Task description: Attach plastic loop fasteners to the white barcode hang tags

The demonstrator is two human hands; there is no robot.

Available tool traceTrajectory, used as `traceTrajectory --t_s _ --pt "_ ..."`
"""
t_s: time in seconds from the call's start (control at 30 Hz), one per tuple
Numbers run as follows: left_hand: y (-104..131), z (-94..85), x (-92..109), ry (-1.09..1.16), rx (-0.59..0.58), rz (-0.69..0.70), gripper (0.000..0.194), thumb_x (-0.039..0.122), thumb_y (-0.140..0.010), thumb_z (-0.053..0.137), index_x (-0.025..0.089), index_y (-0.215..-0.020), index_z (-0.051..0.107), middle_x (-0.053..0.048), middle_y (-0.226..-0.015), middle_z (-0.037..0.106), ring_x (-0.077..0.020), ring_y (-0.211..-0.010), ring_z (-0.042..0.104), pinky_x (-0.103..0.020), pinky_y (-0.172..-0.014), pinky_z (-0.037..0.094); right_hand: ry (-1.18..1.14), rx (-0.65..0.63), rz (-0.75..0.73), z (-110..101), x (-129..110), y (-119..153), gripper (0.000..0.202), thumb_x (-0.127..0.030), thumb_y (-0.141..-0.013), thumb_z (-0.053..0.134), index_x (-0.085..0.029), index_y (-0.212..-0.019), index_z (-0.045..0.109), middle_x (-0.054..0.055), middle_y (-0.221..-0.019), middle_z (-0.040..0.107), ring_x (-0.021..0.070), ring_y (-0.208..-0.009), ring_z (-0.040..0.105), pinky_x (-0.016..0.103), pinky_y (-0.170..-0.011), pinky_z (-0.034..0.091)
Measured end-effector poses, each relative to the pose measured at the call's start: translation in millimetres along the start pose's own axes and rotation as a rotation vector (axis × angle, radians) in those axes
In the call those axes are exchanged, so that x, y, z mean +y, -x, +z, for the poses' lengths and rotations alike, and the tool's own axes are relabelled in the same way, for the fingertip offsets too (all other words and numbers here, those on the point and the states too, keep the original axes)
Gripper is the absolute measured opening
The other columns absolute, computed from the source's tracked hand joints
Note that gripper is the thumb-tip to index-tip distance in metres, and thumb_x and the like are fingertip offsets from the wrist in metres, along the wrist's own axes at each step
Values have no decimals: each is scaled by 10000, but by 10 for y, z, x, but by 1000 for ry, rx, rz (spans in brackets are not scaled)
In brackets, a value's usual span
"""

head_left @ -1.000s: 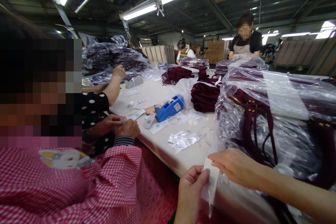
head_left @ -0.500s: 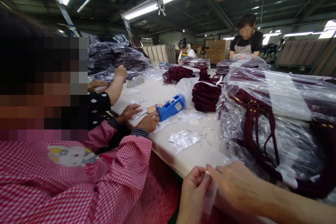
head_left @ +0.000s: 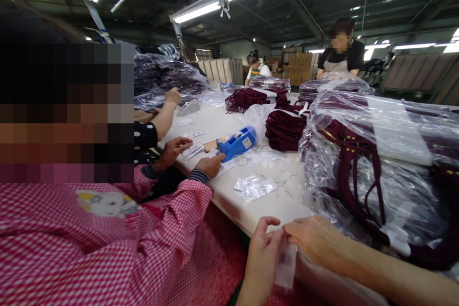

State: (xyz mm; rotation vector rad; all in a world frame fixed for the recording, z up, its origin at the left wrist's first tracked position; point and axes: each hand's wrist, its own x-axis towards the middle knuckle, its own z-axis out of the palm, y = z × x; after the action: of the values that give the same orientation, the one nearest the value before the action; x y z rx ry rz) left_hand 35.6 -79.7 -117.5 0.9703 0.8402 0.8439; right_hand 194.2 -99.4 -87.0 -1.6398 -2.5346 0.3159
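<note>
At the table's front edge, my left hand (head_left: 264, 245) pinches the top of a small clear plastic bag (head_left: 286, 267), its index finger curved up and apart from the thumb. A pale slip with dark print shows through the hanging bag. My right hand (head_left: 314, 235) is closed at the bag's upper edge, its fingertips meeting those of the left; exactly what they grip there is partly hidden. Just beyond my hands lies a small pile of shiny clear bags (head_left: 255, 187) on the white table (head_left: 283, 206).
Plastic-wrapped maroon garments (head_left: 362, 162) are stacked at right, with a folded maroon bundle (head_left: 285, 129) behind. A blue tape dispenser (head_left: 237, 143) stands mid-table. At left a co-worker in a checked smock (head_left: 150, 244) sits close, one hand (head_left: 210, 165) at the dispenser. Other people work farther back.
My left index finger has lifted away, and more of the bag and its printed slip now shows. The neighbour's hands have moved apart, one reaching the dispenser's end. The view has shifted slightly.
</note>
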Motion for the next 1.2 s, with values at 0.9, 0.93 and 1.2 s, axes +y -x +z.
traceTrajectory --t_s 0.9,0.93,1.2 --pt "-180 -405 389 -235 211 56 408 541 -650 721 161 -750 612 -5 -579 664 -150 -517 624 -208 -471 429 -940 87 177 -233 408 -865 123 -191 -761 528 -143 -729 637 -46 -488 530 88 -424 513 155 -390 369" --pt "-199 -367 389 -264 221 64 392 532 -673 700 164 -774 615 -7 -603 667 -161 -544 639 -214 -483 439 -942 89 191 -228 431 -912 130 -192 -760 520 -142 -724 634 -43 -477 537 92 -413 516 155 -376 366" --pt "-161 -400 117 -386 311 339 650 535 -791 593 161 -1304 450 -24 -655 676 -159 -512 603 -248 -514 444 -1062 154 313 -409 748 -1059 113 -235 -767 533 -167 -677 530 -51 -496 540 104 -448 561 192 -423 469"
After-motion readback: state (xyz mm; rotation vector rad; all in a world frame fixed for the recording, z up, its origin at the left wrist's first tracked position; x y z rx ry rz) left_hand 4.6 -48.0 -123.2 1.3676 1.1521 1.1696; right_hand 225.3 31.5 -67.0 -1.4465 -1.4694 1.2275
